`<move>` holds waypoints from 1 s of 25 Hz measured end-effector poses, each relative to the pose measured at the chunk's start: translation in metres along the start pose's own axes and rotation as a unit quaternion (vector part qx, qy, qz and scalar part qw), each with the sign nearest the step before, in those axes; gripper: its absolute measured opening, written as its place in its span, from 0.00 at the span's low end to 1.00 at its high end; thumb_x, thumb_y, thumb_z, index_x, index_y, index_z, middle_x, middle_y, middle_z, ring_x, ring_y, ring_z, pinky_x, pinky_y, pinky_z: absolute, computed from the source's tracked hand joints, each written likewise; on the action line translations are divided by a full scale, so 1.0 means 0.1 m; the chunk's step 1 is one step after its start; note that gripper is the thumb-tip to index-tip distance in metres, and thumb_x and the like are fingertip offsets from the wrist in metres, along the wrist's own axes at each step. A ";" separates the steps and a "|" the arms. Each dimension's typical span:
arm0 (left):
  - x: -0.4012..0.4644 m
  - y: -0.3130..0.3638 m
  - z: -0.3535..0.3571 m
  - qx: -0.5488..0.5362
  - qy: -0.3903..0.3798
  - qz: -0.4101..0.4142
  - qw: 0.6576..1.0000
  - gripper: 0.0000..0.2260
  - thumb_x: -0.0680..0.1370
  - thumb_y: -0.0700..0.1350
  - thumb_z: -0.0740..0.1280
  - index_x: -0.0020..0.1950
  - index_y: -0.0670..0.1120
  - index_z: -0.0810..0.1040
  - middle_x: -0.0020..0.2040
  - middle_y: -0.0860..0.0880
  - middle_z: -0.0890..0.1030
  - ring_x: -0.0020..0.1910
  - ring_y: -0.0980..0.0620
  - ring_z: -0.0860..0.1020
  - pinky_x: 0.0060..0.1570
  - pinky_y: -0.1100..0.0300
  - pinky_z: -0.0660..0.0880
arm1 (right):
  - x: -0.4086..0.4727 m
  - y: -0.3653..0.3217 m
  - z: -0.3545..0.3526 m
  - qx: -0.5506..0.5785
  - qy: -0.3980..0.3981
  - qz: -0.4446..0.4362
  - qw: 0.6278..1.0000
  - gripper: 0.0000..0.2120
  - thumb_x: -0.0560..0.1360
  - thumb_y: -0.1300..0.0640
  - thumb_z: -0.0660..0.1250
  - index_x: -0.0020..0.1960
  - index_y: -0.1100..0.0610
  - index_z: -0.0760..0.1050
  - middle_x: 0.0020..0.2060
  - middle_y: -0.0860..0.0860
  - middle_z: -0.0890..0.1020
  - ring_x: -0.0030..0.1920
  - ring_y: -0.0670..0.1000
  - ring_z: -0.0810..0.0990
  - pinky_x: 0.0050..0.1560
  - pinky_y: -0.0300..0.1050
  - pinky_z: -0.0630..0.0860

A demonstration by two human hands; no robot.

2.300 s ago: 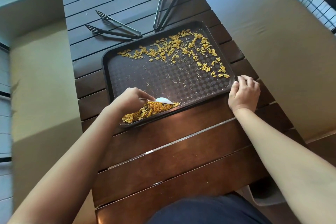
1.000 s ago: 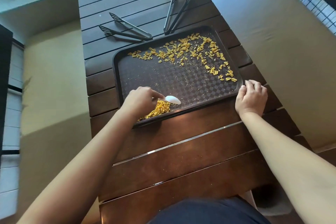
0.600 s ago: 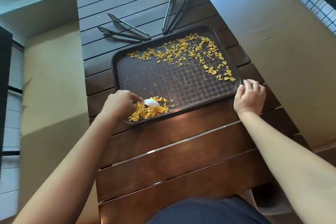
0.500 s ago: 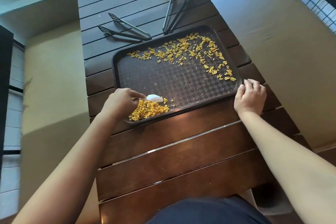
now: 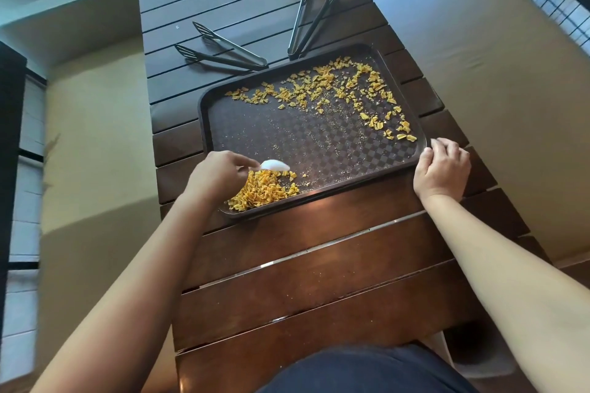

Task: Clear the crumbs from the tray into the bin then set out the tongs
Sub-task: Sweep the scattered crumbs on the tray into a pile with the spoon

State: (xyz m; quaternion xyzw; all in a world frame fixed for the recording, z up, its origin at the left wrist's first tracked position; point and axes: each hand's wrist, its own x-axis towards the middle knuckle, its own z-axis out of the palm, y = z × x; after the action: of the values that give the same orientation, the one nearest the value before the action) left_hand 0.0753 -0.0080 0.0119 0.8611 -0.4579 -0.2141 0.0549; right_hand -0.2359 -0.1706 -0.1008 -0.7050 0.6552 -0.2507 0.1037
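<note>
1. Dark slatted wooden table point(image 5: 287, 265) under both hands; lighter brown boards near the body, darker slats beyond the hands.
2. Tan cushioned bench point(image 5: 498, 99) off to the right of the right hand; pale beige bench or floor surface point(image 5: 92, 143) left of the left hand. Dark railing point(image 5: 555, 0) far beyond the right hand, at the upper right corner.
3. Dark checkered tray point(image 5: 319, 150) flat on table, spanning between the two hands.
4. Left hand point(image 5: 217, 177) over tray's near-left corner, fingers curled, pinching a small white scoop-like tool point(image 5: 274, 165); handle hidden in the grip.
5. Heaped pile of yellow crumbs point(image 5: 261, 191) just beside left hand, touching the tool's near edge.
6. Loose scattered crumbs point(image 5: 325, 86) along tray's far edge and down its right side, toward the right hand.
7. Right hand point(image 5: 442, 171) at tray's near-right corner, fingers curled over the rim, gripping it.
8. Two black tongs on table beyond the tray: left tongs point(image 5: 223, 51) far ahead of left hand, lying flat, arms spread; right tongs point(image 5: 311, 16) ahead between the hands, hinge end just beside tray's far rim.
9. Bin: not in view.
10. No readable brands, labels or writing.
11. Dark clothing point(image 5: 367, 373) at bottom edge, below both forearms.
</note>
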 end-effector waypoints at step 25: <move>0.41 0.64 0.05 -0.003 0.006 0.035 0.999 0.18 0.80 0.38 0.57 0.65 0.54 0.74 0.57 0.48 0.80 0.46 0.46 0.79 0.50 0.50 0.76 | -0.01 -0.02 0.01 0.001 0.021 -0.010 1.000 0.23 0.75 0.52 0.52 0.54 0.65 0.79 0.54 0.61 0.79 0.51 0.65 0.75 0.54 0.55 0.71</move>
State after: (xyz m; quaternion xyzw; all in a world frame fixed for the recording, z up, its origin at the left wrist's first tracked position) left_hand 0.0446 -0.0771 0.0129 0.8458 -0.4866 -0.2083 0.0671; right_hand -0.2340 -0.1695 -0.1010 -0.7058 0.6500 -0.2675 0.0882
